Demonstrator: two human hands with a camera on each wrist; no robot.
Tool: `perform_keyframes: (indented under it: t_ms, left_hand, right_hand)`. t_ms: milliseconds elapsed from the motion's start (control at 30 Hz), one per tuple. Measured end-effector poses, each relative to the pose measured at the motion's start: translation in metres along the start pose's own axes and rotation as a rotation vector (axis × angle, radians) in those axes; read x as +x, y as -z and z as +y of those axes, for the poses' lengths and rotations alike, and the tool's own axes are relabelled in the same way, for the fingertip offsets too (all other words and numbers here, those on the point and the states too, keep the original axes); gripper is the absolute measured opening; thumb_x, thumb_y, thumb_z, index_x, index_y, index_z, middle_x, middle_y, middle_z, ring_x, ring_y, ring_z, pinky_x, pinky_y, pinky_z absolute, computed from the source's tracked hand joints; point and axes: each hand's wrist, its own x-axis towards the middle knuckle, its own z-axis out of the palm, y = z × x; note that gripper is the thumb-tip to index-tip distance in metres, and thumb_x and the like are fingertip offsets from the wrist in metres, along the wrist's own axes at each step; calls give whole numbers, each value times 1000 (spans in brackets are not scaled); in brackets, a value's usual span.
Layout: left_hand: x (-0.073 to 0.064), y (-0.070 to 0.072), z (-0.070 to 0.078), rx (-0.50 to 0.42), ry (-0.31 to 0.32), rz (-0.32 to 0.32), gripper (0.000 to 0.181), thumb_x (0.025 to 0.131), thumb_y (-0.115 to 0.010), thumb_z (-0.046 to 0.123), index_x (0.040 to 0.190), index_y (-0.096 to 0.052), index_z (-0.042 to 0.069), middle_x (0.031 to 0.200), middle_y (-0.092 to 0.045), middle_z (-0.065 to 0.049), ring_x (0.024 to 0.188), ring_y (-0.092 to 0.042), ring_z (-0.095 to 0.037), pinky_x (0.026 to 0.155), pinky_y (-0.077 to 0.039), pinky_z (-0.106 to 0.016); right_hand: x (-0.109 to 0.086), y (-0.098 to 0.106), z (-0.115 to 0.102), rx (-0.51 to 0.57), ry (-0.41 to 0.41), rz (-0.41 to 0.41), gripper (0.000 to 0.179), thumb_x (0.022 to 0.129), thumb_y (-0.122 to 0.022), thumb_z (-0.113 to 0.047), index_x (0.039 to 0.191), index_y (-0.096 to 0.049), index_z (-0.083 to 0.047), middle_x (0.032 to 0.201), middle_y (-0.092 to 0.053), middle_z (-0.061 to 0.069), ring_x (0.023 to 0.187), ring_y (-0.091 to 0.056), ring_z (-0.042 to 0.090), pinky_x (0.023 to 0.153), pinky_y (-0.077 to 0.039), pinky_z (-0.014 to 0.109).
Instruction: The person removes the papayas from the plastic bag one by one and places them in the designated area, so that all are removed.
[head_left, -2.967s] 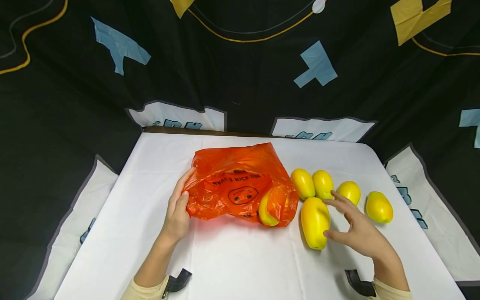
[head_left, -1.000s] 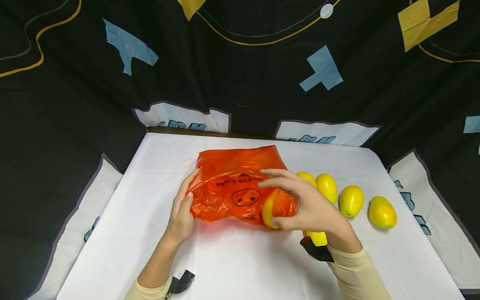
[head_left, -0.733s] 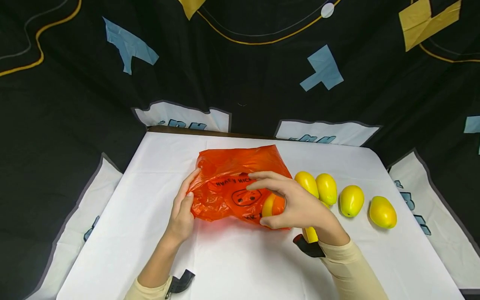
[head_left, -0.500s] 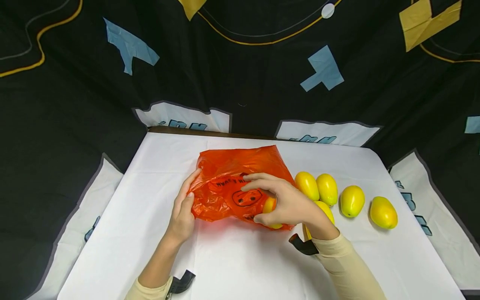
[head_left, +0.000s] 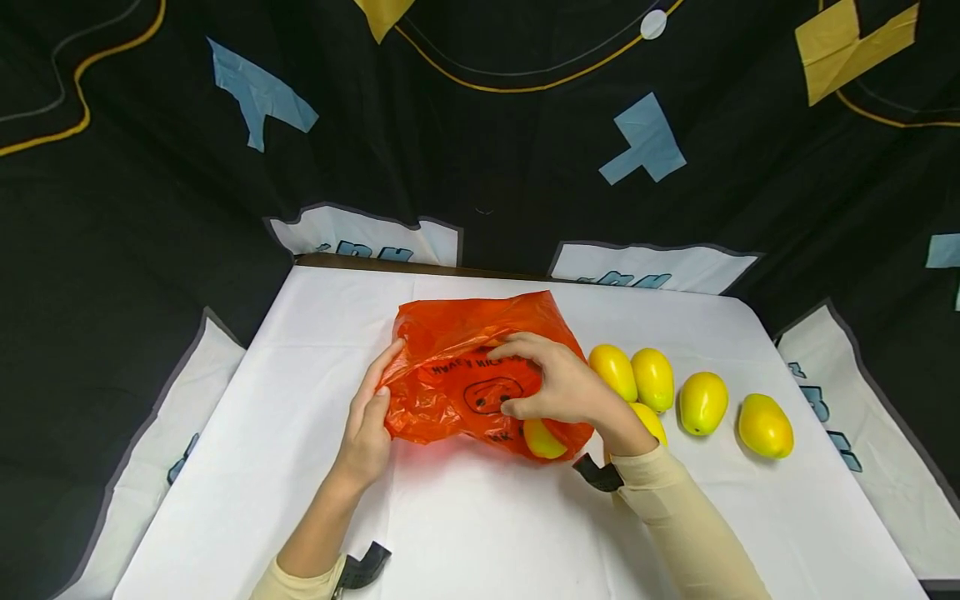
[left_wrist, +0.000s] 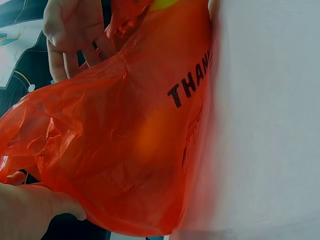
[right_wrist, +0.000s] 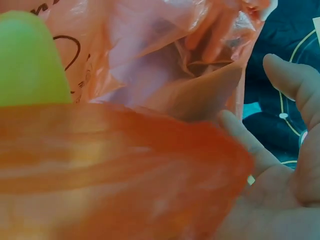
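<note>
An orange-red plastic bag [head_left: 442, 321] with black printing lies on the white table, its mouth facing me. My left hand [head_left: 365, 433] grips the bag's left edge between thumb and fingers. Over the mouth, on the right side, is my right hand [head_left: 562, 383], its fingers reaching the bag and its thumb spread apart. It holds no fruit. The right wrist view shows that hand's spread fingers [right_wrist: 252, 142] by the bag's edge. Inside the bag, below the right hand, sits a yellow oval fruit [head_left: 543, 440]. A yellow glow through the film shows in the left wrist view.
Right of the bag lie several yellow oval fruits: one close to the bag [head_left: 612, 371], a second beside it [head_left: 653, 379], others farther right. A larger long yellow fruit [head_left: 649, 422] is partly hidden behind my right forearm. A black curtain [head_left: 480, 150] hangs behind the table.
My right hand has moved left from above the large yellow fruit to the bag's mouth, then a little farther left and up. My left hand keeps its hold on the bag.
</note>
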Motion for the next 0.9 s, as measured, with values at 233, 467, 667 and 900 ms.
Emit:
perform_keyframes:
  t_ms: [233,467,667,900]
  left_hand:
    - [0,-2,2,-1,5,-11,55,99,-20,5,154,-24,9,155,-29,-6,136,-36,-24,109,-34,-30]
    - [-1,-2,1,-12,3,-16,55,99,-19,5,154,-24,10,156,-28,-7,137,-34,-25,109,-34,-30]
    - [0,-2,2,-10,-1,-19,54,100,-19,5,154,-24,9,156,-28,-6,137,-34,-24,109,-33,-30]
    - [-1,-3,0,-7,-12,-20,53,101,-18,6,153,-23,6,156,-28,-7,138,-34,-25,110,-32,-30]
  right_hand:
    - [11,-5,3,-51,-43,14,56,71,-79,-32,124,-63,-29,120,-53,-16,104,-50,5,84,-49,32]
    - [21,-11,8,-86,-88,31,58,71,-80,-38,124,-62,-28,122,-58,-11,114,-50,13,93,-45,38]
    - [32,-11,11,-95,-180,19,71,71,-80,-40,131,-58,-11,128,-59,1,118,-50,20,99,-43,42]
    - [44,-16,16,-80,-212,37,55,73,-81,-42,118,-63,-15,105,-64,-5,92,-55,15,83,-49,34]
